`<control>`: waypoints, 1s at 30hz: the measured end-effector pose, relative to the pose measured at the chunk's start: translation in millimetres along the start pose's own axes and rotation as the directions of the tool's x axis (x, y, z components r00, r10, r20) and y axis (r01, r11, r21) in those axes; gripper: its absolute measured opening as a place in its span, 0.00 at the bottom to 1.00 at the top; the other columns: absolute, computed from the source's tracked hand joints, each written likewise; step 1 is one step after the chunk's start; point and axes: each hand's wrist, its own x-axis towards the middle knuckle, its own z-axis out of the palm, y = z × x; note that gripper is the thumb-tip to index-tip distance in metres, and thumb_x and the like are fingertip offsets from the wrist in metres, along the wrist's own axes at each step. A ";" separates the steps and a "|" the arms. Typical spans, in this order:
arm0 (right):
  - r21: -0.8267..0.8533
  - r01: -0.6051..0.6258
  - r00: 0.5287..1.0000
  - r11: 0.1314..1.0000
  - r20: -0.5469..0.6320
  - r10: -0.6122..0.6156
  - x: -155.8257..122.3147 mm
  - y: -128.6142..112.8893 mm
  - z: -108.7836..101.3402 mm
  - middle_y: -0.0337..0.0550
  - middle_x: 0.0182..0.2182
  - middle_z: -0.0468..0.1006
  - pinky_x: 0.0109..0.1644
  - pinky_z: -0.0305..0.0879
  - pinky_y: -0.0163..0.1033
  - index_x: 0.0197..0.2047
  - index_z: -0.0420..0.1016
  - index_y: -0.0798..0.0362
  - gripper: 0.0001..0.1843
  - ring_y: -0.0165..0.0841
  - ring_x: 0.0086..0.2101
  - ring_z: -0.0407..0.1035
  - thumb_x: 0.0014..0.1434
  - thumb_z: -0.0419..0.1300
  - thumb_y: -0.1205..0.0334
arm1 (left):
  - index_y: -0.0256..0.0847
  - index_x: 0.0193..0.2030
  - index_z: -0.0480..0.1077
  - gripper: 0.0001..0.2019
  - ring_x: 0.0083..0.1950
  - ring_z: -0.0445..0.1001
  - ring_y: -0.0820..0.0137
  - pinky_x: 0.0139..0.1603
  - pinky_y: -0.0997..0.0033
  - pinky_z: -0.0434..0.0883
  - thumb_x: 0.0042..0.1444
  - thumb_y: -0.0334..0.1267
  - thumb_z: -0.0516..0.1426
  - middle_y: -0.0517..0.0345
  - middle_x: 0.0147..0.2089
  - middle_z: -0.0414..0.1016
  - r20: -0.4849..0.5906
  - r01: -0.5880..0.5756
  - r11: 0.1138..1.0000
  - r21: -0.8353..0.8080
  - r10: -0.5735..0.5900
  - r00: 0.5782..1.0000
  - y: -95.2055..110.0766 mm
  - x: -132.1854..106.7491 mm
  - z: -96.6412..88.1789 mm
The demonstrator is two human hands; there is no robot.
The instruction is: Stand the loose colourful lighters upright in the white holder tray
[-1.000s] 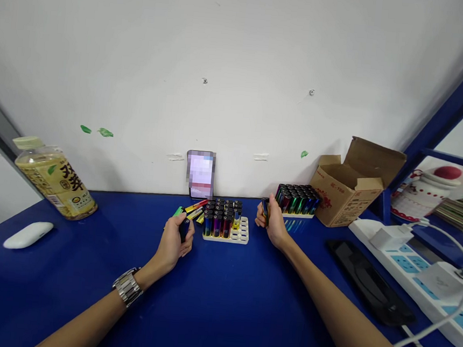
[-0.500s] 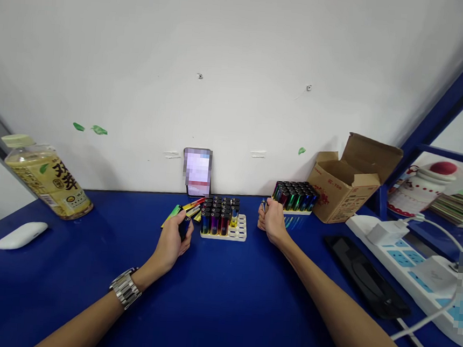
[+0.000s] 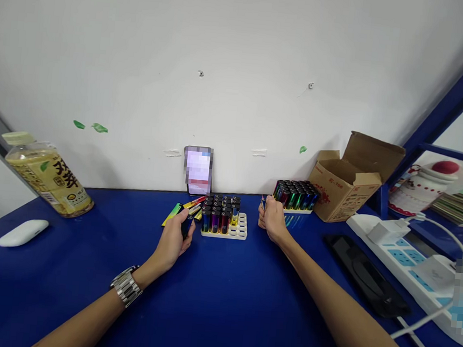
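Blue table (image 3: 220, 302), left hand (image 3: 173, 238) wrapped around a dark lighter (image 3: 185, 226) just left of the white tray (image 3: 232, 232); right hand (image 3: 271, 223) clamped on another lighter (image 3: 263, 202) by the second tray (image 3: 297, 211).

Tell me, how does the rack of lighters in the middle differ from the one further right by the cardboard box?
The middle tray has bare slots along its right side; the right tray looks packed full. The middle tray sits between the left hand and right hand; the right tray stands beyond the right hand, beside the cardboard box. Both are white and hold upright dark-capped lighters on the blue table.
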 end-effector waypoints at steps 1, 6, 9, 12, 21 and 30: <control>-0.012 -0.003 1.000 1.000 -0.001 0.002 -0.1 0.1 0.2 0.29 0.09 0.49 0.11 0.41 0.28 0.15 0.50 0.49 0.25 0.21 0.10 0.42 0.60 0.47 0.49 | 0.43 0.14 0.55 0.25 0.08 0.46 0.78 0.10 0.78 0.47 0.59 0.53 0.42 0.66 0.06 0.47 -0.003 0.003 1.000 0.002 -0.003 1.000 0.1 -0.1 0.1; -0.036 0.019 1.000 0.999 0.000 -0.019 0.2 1.4 0.8 0.29 0.09 0.49 0.11 0.41 0.29 0.15 0.50 0.49 0.26 0.21 0.10 0.43 0.60 0.46 0.47 | 0.43 0.16 0.56 0.25 0.08 0.46 0.78 0.10 0.77 0.46 0.58 0.55 0.43 0.67 0.06 0.48 0.000 0.008 1.000 0.025 -0.008 1.000 -0.7 0.7 -0.3; -0.066 0.031 0.999 0.997 0.015 -0.030 0.6 3.3 -0.4 0.29 0.08 0.48 0.12 0.42 0.29 0.16 0.51 0.49 0.26 0.21 0.10 0.42 0.61 0.45 0.45 | 0.43 0.16 0.56 0.25 0.08 0.47 0.78 0.10 0.77 0.46 0.58 0.55 0.43 0.67 0.06 0.48 -0.002 0.012 0.999 0.043 -0.012 1.000 -1.5 1.4 -0.9; -0.072 0.068 0.988 0.995 0.143 -0.057 -1.0 4.4 -2.4 0.27 0.09 0.48 0.14 0.43 0.30 0.20 0.56 0.50 0.26 0.23 0.10 0.42 0.62 0.43 0.42 | 0.43 0.16 0.57 0.25 0.08 0.49 0.77 0.10 0.77 0.47 0.58 0.56 0.43 0.66 0.06 0.49 -0.001 0.009 0.999 0.052 -0.009 1.000 -1.7 1.3 -1.4; -0.458 0.623 0.777 0.634 0.273 -0.567 -17.8 -7.8 -2.2 0.39 0.21 0.67 0.35 0.56 0.38 0.22 0.65 0.51 0.18 0.32 0.27 0.58 0.62 0.51 0.54 | 0.43 0.17 0.57 0.25 0.08 0.50 0.77 0.10 0.77 0.49 0.58 0.57 0.42 0.66 0.07 0.51 0.009 -0.007 0.997 0.074 0.007 1.000 -2.7 1.0 -2.6; -0.161 0.471 0.864 0.867 0.279 -0.418 -28.1 -4.9 8.8 0.35 0.18 0.62 0.26 0.54 0.35 0.25 0.68 0.53 0.18 0.28 0.21 0.57 0.60 0.54 0.50 | 0.43 0.17 0.57 0.26 0.09 0.50 0.77 0.10 0.77 0.50 0.58 0.59 0.43 0.66 0.07 0.51 0.009 -0.030 0.994 0.105 0.029 1.000 -5.1 1.2 -3.3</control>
